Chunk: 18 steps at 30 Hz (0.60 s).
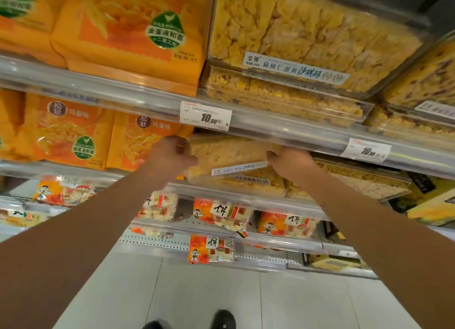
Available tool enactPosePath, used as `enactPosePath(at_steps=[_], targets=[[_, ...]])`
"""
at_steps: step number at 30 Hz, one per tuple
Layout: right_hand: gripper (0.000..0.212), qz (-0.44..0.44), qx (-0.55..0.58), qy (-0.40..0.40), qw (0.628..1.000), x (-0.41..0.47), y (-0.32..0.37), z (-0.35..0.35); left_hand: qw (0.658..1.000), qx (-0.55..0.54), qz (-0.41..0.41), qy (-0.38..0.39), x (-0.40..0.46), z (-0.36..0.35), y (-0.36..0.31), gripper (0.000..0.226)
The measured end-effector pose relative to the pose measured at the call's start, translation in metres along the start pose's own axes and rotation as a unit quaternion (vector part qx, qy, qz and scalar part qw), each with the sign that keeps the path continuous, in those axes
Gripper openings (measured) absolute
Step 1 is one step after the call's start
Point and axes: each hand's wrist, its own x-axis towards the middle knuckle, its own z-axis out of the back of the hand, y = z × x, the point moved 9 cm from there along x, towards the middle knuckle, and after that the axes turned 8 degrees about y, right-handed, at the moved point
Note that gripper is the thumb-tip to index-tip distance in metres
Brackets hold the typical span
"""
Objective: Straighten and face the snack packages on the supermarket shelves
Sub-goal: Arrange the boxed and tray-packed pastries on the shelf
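A clear plastic box of yellow sachima cakes (229, 153) sits on the second shelf, stacked on another such box (248, 184). My left hand (172, 156) grips the top box's left end, fingers curled round its corner. My right hand (288, 162) grips its right end near the white label strip. The box lies slightly tilted, its front at the shelf edge. The back of the box is hidden under the shelf rail above.
Orange egg-snack bags (128, 28) fill the shelves to the left. More clear sachima boxes (307, 33) stand on the top shelf and to the right (364, 181). Price tags (205, 115) hang on the rail. Rice cracker packs (221, 213) lie on the lower shelves.
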Motion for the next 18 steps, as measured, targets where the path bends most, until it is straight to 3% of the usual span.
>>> enactPosePath(at_steps=[4,8,13,18], targets=[[0.038,-0.001,-0.062,0.072,0.995,0.017,-0.007,-0.005,0.989,0.132,-0.055,0.047,0.022,0.002,-0.015,0.033],[0.039,0.005,-0.017,0.122,0.992,0.029,-0.010,-0.014,0.989,0.131,-0.058,0.026,0.037,0.005,-0.010,0.051],[0.037,-0.010,-0.042,0.119,0.992,0.028,-0.023,-0.014,0.982,0.137,-0.127,0.016,0.037,-0.010,-0.012,0.042],[0.031,0.019,-0.115,0.084,0.990,0.019,-0.016,-0.007,0.971,0.197,-0.131,-0.003,0.042,-0.008,-0.005,0.046]])
